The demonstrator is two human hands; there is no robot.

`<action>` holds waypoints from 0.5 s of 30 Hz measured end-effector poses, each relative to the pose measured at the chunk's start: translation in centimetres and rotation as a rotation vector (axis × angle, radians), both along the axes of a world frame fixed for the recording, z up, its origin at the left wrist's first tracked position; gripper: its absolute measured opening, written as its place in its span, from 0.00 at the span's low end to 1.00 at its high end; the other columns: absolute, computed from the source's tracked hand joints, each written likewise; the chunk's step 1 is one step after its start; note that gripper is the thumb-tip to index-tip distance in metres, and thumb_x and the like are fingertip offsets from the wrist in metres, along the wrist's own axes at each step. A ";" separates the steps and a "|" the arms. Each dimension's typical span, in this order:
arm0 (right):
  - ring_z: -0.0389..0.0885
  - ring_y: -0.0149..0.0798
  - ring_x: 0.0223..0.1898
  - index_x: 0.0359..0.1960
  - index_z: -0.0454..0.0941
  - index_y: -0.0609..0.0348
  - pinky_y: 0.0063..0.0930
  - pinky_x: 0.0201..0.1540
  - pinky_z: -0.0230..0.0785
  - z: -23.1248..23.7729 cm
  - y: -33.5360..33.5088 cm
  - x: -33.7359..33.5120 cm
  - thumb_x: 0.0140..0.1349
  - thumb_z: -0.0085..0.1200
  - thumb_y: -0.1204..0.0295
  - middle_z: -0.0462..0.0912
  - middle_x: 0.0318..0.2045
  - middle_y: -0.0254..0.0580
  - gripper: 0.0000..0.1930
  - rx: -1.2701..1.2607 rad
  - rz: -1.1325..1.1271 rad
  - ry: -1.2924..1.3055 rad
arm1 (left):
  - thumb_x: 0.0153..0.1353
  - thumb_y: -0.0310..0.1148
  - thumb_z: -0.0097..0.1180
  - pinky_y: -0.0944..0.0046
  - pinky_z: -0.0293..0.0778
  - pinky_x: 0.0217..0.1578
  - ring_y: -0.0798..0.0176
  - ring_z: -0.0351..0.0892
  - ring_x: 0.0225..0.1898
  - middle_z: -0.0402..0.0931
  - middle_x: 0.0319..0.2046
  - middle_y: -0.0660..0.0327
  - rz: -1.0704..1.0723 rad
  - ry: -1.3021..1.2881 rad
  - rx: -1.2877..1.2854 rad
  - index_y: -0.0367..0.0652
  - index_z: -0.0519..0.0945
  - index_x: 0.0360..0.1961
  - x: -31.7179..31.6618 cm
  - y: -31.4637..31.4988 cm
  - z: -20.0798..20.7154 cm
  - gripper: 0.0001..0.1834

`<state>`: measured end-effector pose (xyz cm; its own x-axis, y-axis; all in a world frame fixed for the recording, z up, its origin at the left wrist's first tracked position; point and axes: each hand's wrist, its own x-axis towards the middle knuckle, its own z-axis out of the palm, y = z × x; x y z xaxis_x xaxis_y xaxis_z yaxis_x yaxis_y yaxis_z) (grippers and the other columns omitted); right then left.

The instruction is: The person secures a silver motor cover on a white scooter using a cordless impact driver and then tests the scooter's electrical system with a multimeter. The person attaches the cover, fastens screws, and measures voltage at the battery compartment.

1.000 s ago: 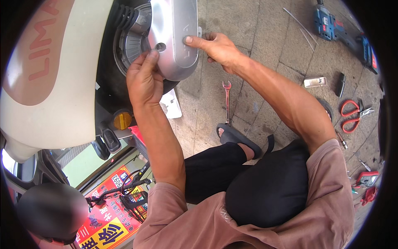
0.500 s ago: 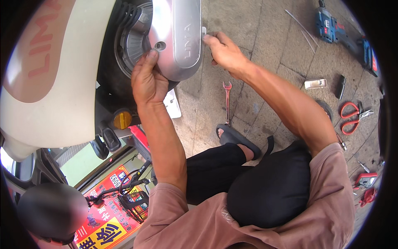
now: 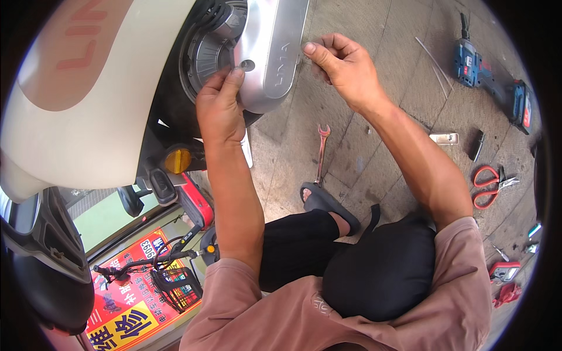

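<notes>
A silver motor-scooter cover (image 3: 260,52) with a rounded end and a round hole stands beside a wheel hub (image 3: 212,61) at the top of the view. My left hand (image 3: 222,111) grips the near edge of this cover, its thumb just below the hole and its other fingers partly hidden behind. To the right of the cover, my right hand (image 3: 348,67) is raised with curled fingers and the thumb pointing toward the cover's side. Whatever lies between those fingertips, if anything, is hidden.
The scooter's white body panel (image 3: 117,134) fills the upper left. On the paving lie an open-end wrench (image 3: 322,149), a blue cordless power tool (image 3: 468,64), red-handled scissors (image 3: 487,187) and a red multimeter (image 3: 504,271). A bicycle basket (image 3: 175,286) shows lower left.
My right hand has come away from the small pale tab at the cover's right edge and moved slightly right. My left hand stays on the cover, while the whole view has shifted.
</notes>
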<state>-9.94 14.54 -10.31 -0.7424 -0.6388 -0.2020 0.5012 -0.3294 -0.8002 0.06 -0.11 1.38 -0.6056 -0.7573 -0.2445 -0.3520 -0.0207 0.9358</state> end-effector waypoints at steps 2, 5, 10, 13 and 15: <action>0.73 0.20 0.26 0.42 0.78 0.63 0.16 0.29 0.66 0.6 -0.3 0.2 0.62 0.60 0.70 0.79 0.26 0.29 0.11 0.020 -0.034 0.077 | 0.62 0.24 0.57 0.62 0.80 0.44 0.59 0.82 0.42 0.80 0.41 0.53 0.001 0.003 0.008 0.31 0.76 0.44 0.0 0.4 -0.2 0.11; 0.74 0.20 0.28 0.43 0.78 0.63 0.16 0.30 0.68 1.3 -1.0 0.8 0.61 0.60 0.73 0.79 0.27 0.27 0.11 -0.064 -0.078 0.179 | 0.62 0.24 0.56 0.61 0.80 0.42 0.59 0.82 0.41 0.80 0.41 0.53 0.008 0.023 0.005 0.31 0.75 0.44 0.0 0.8 -0.6 0.11; 0.77 0.21 0.28 0.45 0.78 0.63 0.18 0.31 0.71 2.4 -1.4 1.1 0.60 0.58 0.74 0.80 0.27 0.31 0.12 -0.011 -0.040 0.474 | 0.62 0.23 0.55 0.62 0.79 0.44 0.60 0.81 0.41 0.79 0.40 0.53 -0.009 0.042 0.029 0.31 0.74 0.44 0.1 1.1 -0.7 0.10; 0.81 0.38 0.27 0.41 0.79 0.60 0.29 0.31 0.73 2.9 -1.5 1.0 0.55 0.58 0.74 0.82 0.26 0.41 0.12 0.015 -0.121 0.585 | 0.62 0.22 0.54 0.63 0.78 0.45 0.61 0.81 0.41 0.79 0.40 0.53 -0.023 0.066 0.042 0.30 0.74 0.44 0.1 1.3 -0.6 0.10; 0.81 0.45 0.29 0.39 0.79 0.59 0.34 0.33 0.74 3.2 -1.8 1.0 0.53 0.59 0.73 0.81 0.27 0.43 0.11 0.015 -0.175 0.654 | 0.63 0.22 0.54 0.64 0.77 0.46 0.61 0.80 0.41 0.78 0.40 0.52 -0.037 0.086 0.040 0.29 0.74 0.44 0.0 1.3 -0.6 0.10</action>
<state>-8.96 12.78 -7.12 -0.8070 -0.4989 0.3160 -0.1472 -0.3483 -0.9258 0.09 1.23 0.78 -0.6526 -0.7249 -0.2205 -0.2719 -0.0476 0.9612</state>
